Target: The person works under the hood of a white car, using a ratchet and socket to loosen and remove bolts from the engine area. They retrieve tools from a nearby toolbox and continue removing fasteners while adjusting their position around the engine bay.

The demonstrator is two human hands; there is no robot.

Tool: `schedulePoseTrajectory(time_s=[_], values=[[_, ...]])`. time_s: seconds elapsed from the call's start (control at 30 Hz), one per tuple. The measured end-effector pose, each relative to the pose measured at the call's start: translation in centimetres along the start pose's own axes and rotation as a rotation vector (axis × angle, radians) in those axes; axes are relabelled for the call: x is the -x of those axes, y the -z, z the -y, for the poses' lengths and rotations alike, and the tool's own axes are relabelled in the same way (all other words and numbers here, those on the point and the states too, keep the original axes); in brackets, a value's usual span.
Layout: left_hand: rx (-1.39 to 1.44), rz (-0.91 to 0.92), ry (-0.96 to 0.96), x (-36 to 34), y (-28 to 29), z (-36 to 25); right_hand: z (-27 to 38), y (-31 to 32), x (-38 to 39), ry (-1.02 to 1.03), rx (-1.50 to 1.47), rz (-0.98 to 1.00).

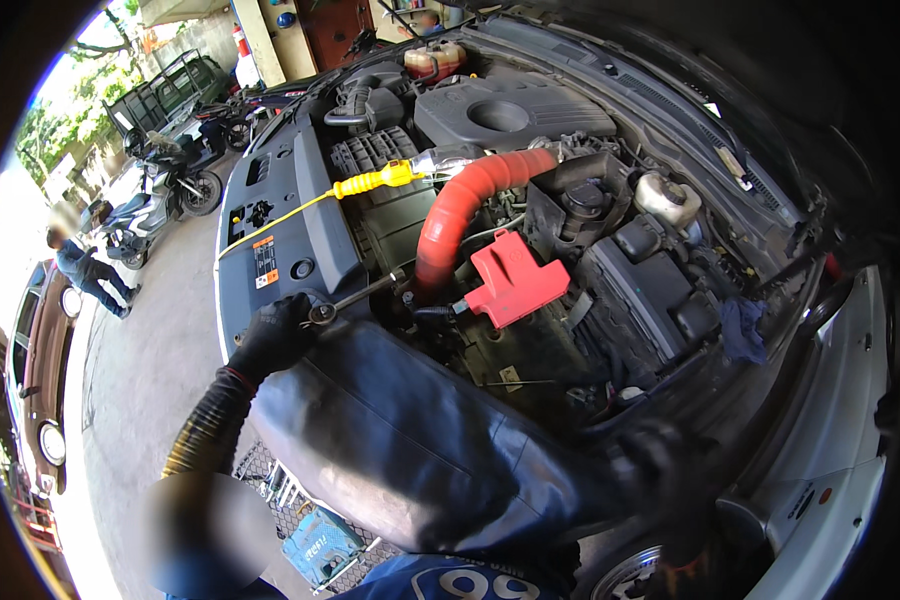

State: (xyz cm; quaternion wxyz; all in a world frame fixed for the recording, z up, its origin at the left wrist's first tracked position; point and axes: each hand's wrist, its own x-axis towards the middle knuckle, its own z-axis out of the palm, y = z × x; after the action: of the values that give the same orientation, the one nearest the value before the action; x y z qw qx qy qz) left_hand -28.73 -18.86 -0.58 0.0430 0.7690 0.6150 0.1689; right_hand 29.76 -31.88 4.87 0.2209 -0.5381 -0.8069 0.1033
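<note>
Long steel ratchet wrench lies just left of the ribbed orange-red hose's lower end, black-gloved left hand's fingers clenched at its round-headed end; flat red plastic cover right of hose, yellow corded lamp upper left, blurred black-gloved right hand well to lower right, finger state indeterminable.

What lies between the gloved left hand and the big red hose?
In the head view, a ratchet tool lies there: its round head by the left hand, its metal shaft reaching toward the red hose.
</note>
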Motion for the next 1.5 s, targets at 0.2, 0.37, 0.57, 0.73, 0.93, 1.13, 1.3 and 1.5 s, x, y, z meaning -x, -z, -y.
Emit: schedulePoseTrajectory(time_s=[0.2, 0.37, 0.57, 0.73, 0.93, 1.13, 1.3, 1.5], values=[[0.102, -0.304, 0.273, 2.8, 0.4, -5.2, 4.6, -3.5, -0.8, 0.097, 0.129, -0.127], [0.170, -0.214, 0.346, 7.2, 0.7, -9.6, 6.6, -8.0, -5.7, 0.086, -0.005, 0.147], [0.104, -0.257, 0.390, 12.6, -0.8, -12.1, 5.6, -13.7, -9.2, 0.144, -0.222, 0.097], [-0.010, -0.292, 0.390, 11.4, -1.8, -11.1, 3.3, -13.1, -13.4, 0.198, -0.319, -0.133], [-0.075, -0.279, 0.346, 5.9, -2.2, -9.0, 1.5, -9.7, -16.7, 0.049, -0.301, -0.030], [-0.042, -0.219, 0.305, 4.4, -2.0, -4.9, 4.5, -6.3, -10.3, 0.332, -0.083, 0.005], [0.110, -0.157, 0.072, 2.0, -0.1, 2.4, 5.2, -4.9, -2.9, 0.176, 0.044, -0.046], [-0.015, 0.045, -0.087, -1.6, -0.7, 6.7, 3.8, -6.5, 0.2, 0.114, 0.006, -0.181]])
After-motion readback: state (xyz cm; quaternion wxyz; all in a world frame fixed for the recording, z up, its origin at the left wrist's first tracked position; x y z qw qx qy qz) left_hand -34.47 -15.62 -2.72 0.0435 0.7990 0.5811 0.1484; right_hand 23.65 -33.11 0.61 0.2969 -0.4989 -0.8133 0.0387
